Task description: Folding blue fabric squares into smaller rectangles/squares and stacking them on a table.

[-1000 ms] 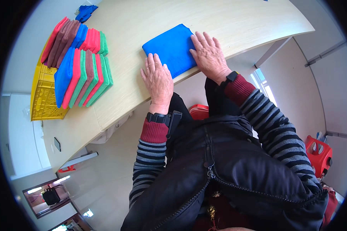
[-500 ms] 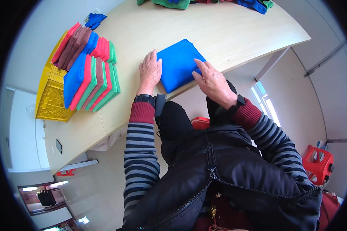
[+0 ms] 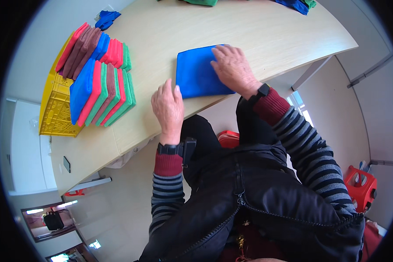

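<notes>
Your right hand [image 3: 233, 69] lay flat and open on the blue folded cloth [image 3: 199, 73], palm down, fingers spread across its right half — pressing it, not gripping it. Your left hand [image 3: 168, 107] rested open on the bare wooden table [image 3: 266, 32] just beside the cloth's lower left corner, apart from it, with nothing in its grasp.

The blue cloth sat near the table's front edge, right in front of you, and it already looked squared up into a neat rectangle, so the folding of this piece seemed to me finished or close to it. To your left stood two rows of folded cloths [image 3: 101, 87] in red, green, blue and brown, set on edge beside a yellow crate [image 3: 56, 111] — by the look of it, work already done. What was left, I judged, was for this one to join them, plus whatever lay unfolded at the far edge.

That far edge was hard to read: only scraps of green and blue fabric [image 3: 298, 4] showed there, cut off by the picture's rim. A crumpled blue cloth [image 3: 105, 18] lay beyond the rows. The crate's inside was hidden, and the underside of your right palm could not be seen.
</notes>
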### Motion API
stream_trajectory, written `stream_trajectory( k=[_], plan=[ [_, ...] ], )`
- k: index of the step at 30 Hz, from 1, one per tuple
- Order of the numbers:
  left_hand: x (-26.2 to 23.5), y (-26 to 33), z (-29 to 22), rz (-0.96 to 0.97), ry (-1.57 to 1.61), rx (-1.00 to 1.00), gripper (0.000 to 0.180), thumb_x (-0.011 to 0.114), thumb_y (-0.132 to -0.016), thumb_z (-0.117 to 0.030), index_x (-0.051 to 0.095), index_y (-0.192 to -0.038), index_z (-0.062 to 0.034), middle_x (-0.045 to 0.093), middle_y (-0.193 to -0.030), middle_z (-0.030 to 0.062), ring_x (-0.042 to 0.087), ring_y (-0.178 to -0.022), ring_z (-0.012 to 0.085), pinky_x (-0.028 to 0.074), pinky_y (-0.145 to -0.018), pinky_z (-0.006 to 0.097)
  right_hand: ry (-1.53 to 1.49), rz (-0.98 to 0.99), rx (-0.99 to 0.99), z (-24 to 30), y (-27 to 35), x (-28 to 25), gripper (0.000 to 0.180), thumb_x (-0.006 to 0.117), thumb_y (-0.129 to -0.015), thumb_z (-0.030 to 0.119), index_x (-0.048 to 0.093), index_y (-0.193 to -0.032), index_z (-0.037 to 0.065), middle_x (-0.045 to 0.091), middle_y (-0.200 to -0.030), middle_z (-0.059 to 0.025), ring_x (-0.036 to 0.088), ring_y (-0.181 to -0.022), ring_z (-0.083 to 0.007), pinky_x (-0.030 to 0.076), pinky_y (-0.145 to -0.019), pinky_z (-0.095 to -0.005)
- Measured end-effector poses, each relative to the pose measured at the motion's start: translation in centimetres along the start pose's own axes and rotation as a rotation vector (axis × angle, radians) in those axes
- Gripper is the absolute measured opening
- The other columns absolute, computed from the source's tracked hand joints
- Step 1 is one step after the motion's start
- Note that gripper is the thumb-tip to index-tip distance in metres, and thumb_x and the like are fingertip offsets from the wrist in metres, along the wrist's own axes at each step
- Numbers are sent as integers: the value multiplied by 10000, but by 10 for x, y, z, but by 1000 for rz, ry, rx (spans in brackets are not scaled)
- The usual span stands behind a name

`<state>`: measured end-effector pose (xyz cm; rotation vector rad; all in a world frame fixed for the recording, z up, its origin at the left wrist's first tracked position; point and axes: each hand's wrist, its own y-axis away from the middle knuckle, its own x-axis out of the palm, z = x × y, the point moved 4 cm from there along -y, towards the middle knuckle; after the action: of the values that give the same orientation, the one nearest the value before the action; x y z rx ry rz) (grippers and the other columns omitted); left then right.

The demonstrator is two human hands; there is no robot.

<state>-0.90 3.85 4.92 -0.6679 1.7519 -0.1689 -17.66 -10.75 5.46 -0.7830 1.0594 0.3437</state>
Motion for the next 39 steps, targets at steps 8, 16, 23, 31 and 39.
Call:
stream_trajectory(
  k=[8,16,23,31,39],
  plan=[
    [80,-71,-24,149,118,320,579,431,-1024,-427,472,-1428,-14,418,-1513,198,360,-1419,335,265,-1178,447,20,-22,-51,14,-5,50,575,438,-1013,395,444,-1454,24,408,-1527,-188,319,-1452,-363,231,-1188,-503],
    [89,-67,-9,286,117,165,721,311,-1027,-581,361,-1523,-61,292,-1603,163,245,-1490,318,193,-1212,463,41,49,8,1,-12,51,663,398,-1010,484,388,-1500,37,357,-1563,-193,272,-1479,-362,179,-1211,-500],
    [83,-66,-5,307,80,90,741,334,-1019,-587,310,-1545,-65,275,-1611,161,241,-1494,316,192,-1213,463,66,81,79,-11,-20,49,689,399,-1009,514,371,-1508,40,339,-1572,-198,260,-1484,-365,185,-1213,-495],
    [72,-56,10,355,20,-3,718,337,-1030,-545,281,-1553,-57,271,-1615,160,249,-1492,320,184,-1211,486,20,96,179,-25,-8,40,684,398,-1016,501,358,-1510,31,323,-1579,-200,248,-1488,-370,207,-1207,-500],
    [47,-59,2,316,-195,-16,691,315,-1035,-528,317,-1541,-58,291,-1604,171,268,-1482,331,180,-1205,513,112,85,195,-26,2,25,660,399,-1021,467,350,-1512,29,325,-1579,-196,253,-1486,-367,204,-1204,-513]
  ],
)
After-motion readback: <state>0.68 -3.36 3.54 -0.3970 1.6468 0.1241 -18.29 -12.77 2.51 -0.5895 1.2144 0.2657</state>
